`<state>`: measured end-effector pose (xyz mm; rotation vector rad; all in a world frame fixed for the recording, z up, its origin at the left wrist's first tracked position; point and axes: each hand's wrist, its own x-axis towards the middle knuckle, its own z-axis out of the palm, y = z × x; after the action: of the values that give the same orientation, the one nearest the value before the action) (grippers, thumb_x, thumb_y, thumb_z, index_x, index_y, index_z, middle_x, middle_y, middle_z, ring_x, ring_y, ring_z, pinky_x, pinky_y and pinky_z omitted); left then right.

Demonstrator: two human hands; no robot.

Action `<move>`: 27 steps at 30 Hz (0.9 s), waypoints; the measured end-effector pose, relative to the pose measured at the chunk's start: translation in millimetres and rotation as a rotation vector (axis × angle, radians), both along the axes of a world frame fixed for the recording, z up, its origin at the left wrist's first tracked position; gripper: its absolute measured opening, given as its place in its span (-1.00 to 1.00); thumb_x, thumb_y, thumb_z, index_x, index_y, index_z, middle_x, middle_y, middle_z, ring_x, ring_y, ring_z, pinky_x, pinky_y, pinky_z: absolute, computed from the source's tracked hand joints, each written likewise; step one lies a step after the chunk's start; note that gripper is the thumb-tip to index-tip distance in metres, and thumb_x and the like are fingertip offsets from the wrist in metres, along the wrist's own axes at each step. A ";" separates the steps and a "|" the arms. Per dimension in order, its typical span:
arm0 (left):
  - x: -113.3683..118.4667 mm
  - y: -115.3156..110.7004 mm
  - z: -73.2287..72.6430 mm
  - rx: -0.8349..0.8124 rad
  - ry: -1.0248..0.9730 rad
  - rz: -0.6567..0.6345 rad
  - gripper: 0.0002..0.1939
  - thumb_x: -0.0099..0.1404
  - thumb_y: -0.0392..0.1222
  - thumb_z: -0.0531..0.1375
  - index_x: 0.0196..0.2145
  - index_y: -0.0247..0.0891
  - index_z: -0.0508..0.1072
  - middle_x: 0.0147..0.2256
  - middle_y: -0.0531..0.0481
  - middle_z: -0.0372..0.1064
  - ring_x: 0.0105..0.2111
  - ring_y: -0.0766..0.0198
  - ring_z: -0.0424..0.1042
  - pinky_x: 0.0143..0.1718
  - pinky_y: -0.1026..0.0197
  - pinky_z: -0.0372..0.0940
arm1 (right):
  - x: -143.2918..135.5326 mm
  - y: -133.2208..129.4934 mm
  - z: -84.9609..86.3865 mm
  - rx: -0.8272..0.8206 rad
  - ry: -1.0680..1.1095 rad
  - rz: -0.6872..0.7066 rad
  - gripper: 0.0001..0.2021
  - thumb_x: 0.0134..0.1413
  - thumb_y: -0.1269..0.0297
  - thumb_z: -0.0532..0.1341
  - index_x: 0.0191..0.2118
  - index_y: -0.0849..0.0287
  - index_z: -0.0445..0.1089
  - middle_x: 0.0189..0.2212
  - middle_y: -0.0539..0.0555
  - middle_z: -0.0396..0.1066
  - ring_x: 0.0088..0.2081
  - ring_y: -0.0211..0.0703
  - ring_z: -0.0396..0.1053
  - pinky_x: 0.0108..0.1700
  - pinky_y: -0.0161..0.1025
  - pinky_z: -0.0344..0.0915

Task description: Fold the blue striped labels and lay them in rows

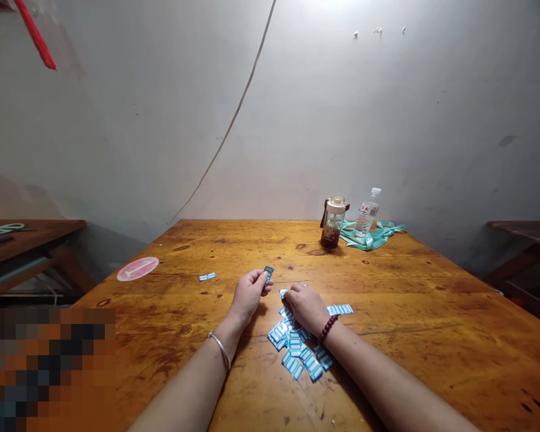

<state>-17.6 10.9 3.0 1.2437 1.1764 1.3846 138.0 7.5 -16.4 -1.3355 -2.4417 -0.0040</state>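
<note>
My left hand [248, 294] is closed, thumb against fingers, around a small flat label [269, 273] with a dark grey top and a blue lower part. To the right of it, my right hand [305, 306] reaches over a pile of blue-and-white labels [294, 342]. Its fingers are bent down and closed at one blue-and-white label [283, 293], which pokes out by the fingertips. Part of the pile lies hidden under this hand. Beyond the right wrist lies a longer label strip [341, 309].
A small label strip [207, 276] lies apart on the wooden table [184, 360]. At the back right stand a brown-filled drink bottle [332, 225] and a clear water bottle [368, 213] among turquoise ribbon [369, 241]. A round pink sticker [137, 269] marks the left edge; scissors [3, 229] lie on another table.
</note>
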 end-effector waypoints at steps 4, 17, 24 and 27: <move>-0.5 0.0 -0.2 -0.009 0.005 0.000 -0.66 0.02 0.04 0.12 -0.43 -0.35 0.37 -0.53 0.00 0.34 -0.60 0.42 0.27 -0.57 0.38 0.13 | 9.4 1.4 5.0 -0.063 0.178 0.034 -0.79 0.09 0.35 -0.02 -0.28 0.16 0.35 -0.32 0.09 0.32 -0.26 -0.22 0.21 -0.24 -0.34 0.08; 0.2 0.7 -2.4 -0.016 0.010 -0.030 -0.68 0.03 0.02 0.11 -0.44 -0.34 0.36 -0.53 0.01 0.33 -0.58 0.43 0.27 -0.56 0.38 0.14 | 16.1 -6.4 6.9 -0.283 0.178 0.223 -0.64 -0.16 0.51 0.05 -0.19 0.04 0.33 -0.47 -0.02 0.27 -0.42 -0.29 0.20 -0.37 -0.39 0.06; -2.1 3.0 -4.9 -0.013 0.018 -0.028 -0.67 0.02 0.04 0.12 -0.46 -0.34 0.36 -0.53 0.01 0.33 -0.59 0.43 0.26 -0.58 0.39 0.13 | 31.9 1.1 2.2 -0.358 0.322 0.119 -0.86 -0.15 0.43 0.06 -0.46 0.21 0.35 -0.49 0.00 0.32 -0.43 -0.30 0.22 -0.42 -0.42 0.08; -3.0 4.5 -6.8 -0.035 0.029 -0.028 -0.68 0.02 0.03 0.12 -0.45 -0.34 0.35 -0.53 0.01 0.32 -0.59 0.44 0.26 -0.58 0.40 0.13 | 42.8 5.5 -1.5 -0.460 0.364 0.017 -0.85 -0.13 0.42 0.03 -0.48 0.23 0.34 -0.54 0.00 0.35 -0.50 -0.32 0.24 -0.48 -0.42 0.08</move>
<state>-20.6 15.4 -3.9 1.2552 1.1937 1.3240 180.9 13.0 -17.9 -1.3432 -2.2114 0.7764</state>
